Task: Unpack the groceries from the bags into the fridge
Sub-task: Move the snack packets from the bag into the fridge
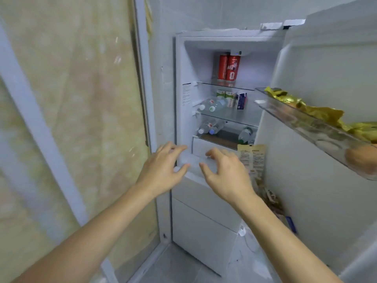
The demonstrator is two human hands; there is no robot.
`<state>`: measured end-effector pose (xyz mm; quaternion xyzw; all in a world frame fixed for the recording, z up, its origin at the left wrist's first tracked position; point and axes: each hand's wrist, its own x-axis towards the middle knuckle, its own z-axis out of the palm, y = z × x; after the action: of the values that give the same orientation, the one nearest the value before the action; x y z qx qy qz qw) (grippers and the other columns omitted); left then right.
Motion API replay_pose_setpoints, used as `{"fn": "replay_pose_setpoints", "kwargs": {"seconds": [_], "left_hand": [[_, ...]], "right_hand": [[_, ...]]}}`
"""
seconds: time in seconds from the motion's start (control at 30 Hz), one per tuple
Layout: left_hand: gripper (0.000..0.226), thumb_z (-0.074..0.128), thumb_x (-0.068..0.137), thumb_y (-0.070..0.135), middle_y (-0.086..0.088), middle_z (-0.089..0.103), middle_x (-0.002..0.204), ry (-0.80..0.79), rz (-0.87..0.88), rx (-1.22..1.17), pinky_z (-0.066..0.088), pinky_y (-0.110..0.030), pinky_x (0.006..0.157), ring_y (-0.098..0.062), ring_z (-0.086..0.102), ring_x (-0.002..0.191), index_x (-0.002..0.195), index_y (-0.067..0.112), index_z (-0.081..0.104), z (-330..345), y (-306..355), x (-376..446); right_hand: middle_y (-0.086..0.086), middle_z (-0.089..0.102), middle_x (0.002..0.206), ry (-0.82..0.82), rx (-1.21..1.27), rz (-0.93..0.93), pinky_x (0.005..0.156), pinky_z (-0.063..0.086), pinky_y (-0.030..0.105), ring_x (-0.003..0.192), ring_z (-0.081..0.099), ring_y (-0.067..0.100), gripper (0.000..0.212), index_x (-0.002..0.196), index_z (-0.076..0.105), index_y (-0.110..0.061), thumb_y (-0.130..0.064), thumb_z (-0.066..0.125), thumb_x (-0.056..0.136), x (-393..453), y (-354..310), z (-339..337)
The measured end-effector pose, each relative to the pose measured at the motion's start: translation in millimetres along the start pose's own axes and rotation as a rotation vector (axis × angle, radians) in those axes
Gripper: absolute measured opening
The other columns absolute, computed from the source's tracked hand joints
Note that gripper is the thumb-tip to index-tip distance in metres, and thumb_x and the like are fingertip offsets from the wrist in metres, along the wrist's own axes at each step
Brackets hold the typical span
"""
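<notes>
A white, smooth-walled fridge stands open, its door swung to the right. The left hand and the right hand reach toward the lower edge of the fresh-food compartment, both empty, fingers spread and slightly curled, side by side in front of a white plastic drawer; whether they touch it is hard to tell through the blur.

On the top glass shelf two tall red cylindrical cans stand upright, touching. The middle glass shelf carries clear plastic water bottles lying on their sides, with green-and-white cartons and a blue-and-white box upright behind them. Below, more clear bottles lie flat at the left, and a green-labelled one at the right.

A clear plastic door bin holds crinkled gold foil wrapping and a rounded orange item. A flat beige printed packet sits lower against the door.
</notes>
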<state>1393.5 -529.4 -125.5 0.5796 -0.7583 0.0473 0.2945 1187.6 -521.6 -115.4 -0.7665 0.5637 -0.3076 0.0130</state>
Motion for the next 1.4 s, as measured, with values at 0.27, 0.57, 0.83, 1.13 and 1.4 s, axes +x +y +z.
{"fn": "replay_pose_setpoints", "kwargs": {"seconds": [0.27, 0.57, 0.83, 1.13, 1.4], "left_hand": [[0.052, 0.059, 0.094, 0.049, 0.008, 0.056, 0.123, 0.272, -0.447, 0.295, 0.052, -0.041, 0.092, -0.017, 0.055, 0.118, 0.142, 0.029, 0.054, -176, -116, -230], [0.050, 0.055, 0.096, 0.044, 0.007, 0.058, 0.125, 0.489, -1.041, 0.589, 0.049, -0.036, 0.090, -0.015, 0.051, 0.119, 0.143, 0.028, 0.051, -312, -112, -544], [0.044, 0.064, 0.096, 0.036, -0.004, 0.062, 0.126, 0.599, -1.493, 0.599, 0.054, -0.042, 0.087, -0.023, 0.055, 0.118, 0.138, 0.024, 0.056, -321, -80, -746], [0.025, 0.064, 0.094, 0.029, 0.010, 0.062, 0.110, 0.492, -1.841, 0.453, 0.055, -0.034, 0.079, -0.015, 0.059, 0.107, 0.119, 0.025, 0.063, -220, -89, -865], [0.054, 0.065, 0.093, 0.032, 0.003, 0.054, 0.121, 0.261, -1.979, 0.181, 0.052, -0.030, 0.083, -0.018, 0.054, 0.115, 0.140, 0.014, 0.046, -137, -141, -912]], "right_hand": [[-0.002, 0.064, 0.116, -0.156, 0.409, -0.614, 0.088, 0.050, 0.045, 0.110, 0.057, 0.024, 0.045, 0.125, 0.063, -0.022, -0.054, 0.055, 0.095, -49, -242, 107], [-0.005, 0.053, 0.143, -0.478, 0.696, -1.112, 0.111, 0.042, 0.034, 0.136, 0.045, 0.017, 0.066, 0.154, 0.041, -0.022, -0.049, 0.060, 0.096, -236, -482, 166], [-0.004, 0.056, 0.137, -0.794, 0.732, -1.388, 0.104, 0.041, 0.024, 0.128, 0.048, 0.016, 0.062, 0.151, 0.042, -0.021, -0.045, 0.062, 0.097, -407, -586, 213], [-0.004, 0.048, 0.149, -1.241, 0.388, -1.672, 0.106, 0.046, 0.039, 0.137, 0.043, 0.022, 0.054, 0.150, 0.038, -0.024, -0.036, 0.056, 0.101, -557, -619, 334], [0.007, 0.031, 0.165, -1.302, 0.209, -2.050, 0.110, 0.048, 0.047, 0.154, 0.025, 0.030, 0.075, 0.157, 0.032, -0.011, -0.020, 0.067, 0.092, -648, -628, 427]]}}
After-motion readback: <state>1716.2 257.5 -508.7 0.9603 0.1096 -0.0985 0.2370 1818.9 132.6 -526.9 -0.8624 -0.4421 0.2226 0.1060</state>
